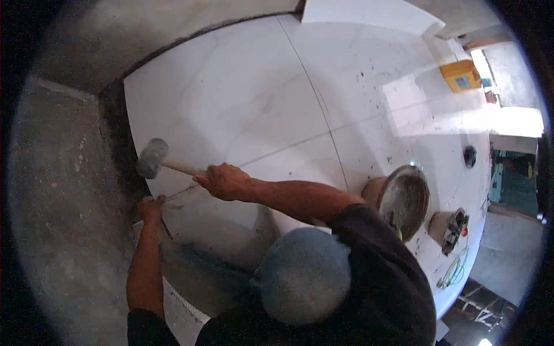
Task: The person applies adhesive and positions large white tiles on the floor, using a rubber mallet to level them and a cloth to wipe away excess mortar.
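Note:
My right hand is closed round the pale wooden handle of a mallet. The mallet's thick grey head is over the left edge of a large white floor tile, by the wall. Lower down, my left hand is at the tile edge with its fingers bent. A thin dark rod sticks out beside that hand and seems to be in its grip; the fingers partly hide it. A narrow dark joint runs between the tile and its neighbour under my right forearm.
Bare grey walls bound the left and far sides. At right on the tiles stand a mortar-stained basin, a smaller bucket holding things, a yellow jug and a round black object. A greenish cord lies nearer. Grey bedding shows below.

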Demonstrator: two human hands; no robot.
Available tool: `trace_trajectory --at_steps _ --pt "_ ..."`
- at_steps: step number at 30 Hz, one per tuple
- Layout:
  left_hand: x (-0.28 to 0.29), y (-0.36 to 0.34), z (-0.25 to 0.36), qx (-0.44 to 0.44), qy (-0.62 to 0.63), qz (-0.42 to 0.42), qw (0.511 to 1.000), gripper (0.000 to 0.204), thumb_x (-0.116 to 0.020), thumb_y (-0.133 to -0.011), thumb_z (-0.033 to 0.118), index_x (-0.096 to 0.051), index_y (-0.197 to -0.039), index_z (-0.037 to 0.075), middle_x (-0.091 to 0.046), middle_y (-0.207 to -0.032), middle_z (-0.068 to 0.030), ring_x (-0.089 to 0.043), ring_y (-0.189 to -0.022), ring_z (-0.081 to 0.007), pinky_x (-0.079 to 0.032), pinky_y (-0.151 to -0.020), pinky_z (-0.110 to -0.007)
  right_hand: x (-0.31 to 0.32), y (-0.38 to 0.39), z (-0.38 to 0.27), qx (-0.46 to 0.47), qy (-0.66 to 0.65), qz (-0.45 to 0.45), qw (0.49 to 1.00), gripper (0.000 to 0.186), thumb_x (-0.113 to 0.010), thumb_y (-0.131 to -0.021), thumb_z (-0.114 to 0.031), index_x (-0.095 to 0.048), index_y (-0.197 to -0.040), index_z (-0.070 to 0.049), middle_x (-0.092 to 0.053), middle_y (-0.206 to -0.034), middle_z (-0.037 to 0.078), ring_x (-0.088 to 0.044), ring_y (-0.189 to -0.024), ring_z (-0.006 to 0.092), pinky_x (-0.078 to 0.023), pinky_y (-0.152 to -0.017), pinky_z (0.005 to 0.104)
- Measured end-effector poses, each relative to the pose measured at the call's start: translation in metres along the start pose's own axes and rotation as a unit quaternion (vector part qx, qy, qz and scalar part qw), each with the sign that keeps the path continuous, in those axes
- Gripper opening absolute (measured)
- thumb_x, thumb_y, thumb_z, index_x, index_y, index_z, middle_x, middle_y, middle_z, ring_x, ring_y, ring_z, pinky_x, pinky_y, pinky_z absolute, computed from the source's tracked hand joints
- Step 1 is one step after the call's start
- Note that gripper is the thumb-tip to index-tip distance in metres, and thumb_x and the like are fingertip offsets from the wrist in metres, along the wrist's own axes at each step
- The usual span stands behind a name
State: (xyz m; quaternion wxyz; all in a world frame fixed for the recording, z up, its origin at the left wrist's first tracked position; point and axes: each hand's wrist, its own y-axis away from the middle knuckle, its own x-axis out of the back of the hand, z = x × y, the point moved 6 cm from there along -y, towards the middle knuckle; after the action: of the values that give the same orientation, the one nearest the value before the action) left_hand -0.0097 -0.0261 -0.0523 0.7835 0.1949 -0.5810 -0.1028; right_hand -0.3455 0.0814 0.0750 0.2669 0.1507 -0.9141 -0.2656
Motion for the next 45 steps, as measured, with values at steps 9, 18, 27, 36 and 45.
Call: trace_trajectory --at_steps 9,18,27,36,45 --pt "0.014 -0.001 0.021 0.067 0.077 -0.045 0.994 0.041 -0.081 -0.070 0.031 -0.059 -0.081 -0.002 -0.062 -0.084 -0.0123 -0.055 -0.075 -0.0232 -0.046 -0.072 -0.043 0.018 -0.011 0.056 -0.066 0.075 0.082 0.992 0.055 -0.035 -0.097 -0.048 -0.056 -0.106 0.003 -0.064 -0.090 0.023 -0.065 -0.082 0.0345 -0.052 -0.073 0.0480" --pt "0.013 0.006 0.013 0.006 0.153 -0.087 0.984 0.037 -0.079 -0.073 0.030 -0.058 -0.081 0.000 -0.059 -0.077 -0.0085 -0.053 -0.069 -0.0207 -0.046 -0.062 -0.035 0.194 0.124 0.285 -0.377 0.022 0.512 0.771 0.046 -0.036 -0.095 -0.046 -0.053 -0.105 -0.005 -0.062 -0.089 0.023 -0.062 -0.083 0.0414 -0.048 -0.073 0.0524" --pt "-0.008 0.010 -0.018 0.022 0.134 -0.028 0.990 0.046 -0.074 -0.077 0.032 -0.056 -0.104 -0.002 -0.058 -0.100 -0.0122 -0.054 -0.090 -0.0248 -0.044 -0.080 -0.038 0.123 0.069 0.228 0.001 0.248 0.499 0.831 0.050 -0.059 -0.085 -0.028 -0.046 -0.127 -0.004 -0.036 -0.138 0.023 -0.026 -0.132 0.0436 -0.021 -0.106 0.0610" --pt "-0.018 -0.002 -0.047 0.036 0.211 -0.014 0.977 0.061 -0.072 -0.080 0.034 -0.050 -0.125 -0.001 -0.053 -0.123 -0.0163 -0.051 -0.112 -0.0301 -0.041 -0.095 -0.042 0.139 0.019 0.200 -0.033 -0.679 0.191 0.708 0.015 -0.048 -0.085 -0.024 -0.047 -0.090 -0.010 -0.049 -0.087 0.002 -0.037 -0.055 0.0097 -0.032 -0.047 0.0261" --pt "-0.016 0.012 -0.012 0.068 0.201 -0.044 0.976 0.077 -0.075 -0.076 0.039 -0.042 -0.133 -0.001 -0.043 -0.137 -0.0185 -0.043 -0.124 -0.0322 -0.037 -0.100 -0.046 0.138 0.036 0.233 -0.036 -0.577 0.218 0.787 0.019 -0.045 -0.087 -0.025 -0.052 -0.086 -0.007 -0.056 -0.081 0.006 -0.043 -0.056 0.0128 -0.035 -0.047 0.0278"
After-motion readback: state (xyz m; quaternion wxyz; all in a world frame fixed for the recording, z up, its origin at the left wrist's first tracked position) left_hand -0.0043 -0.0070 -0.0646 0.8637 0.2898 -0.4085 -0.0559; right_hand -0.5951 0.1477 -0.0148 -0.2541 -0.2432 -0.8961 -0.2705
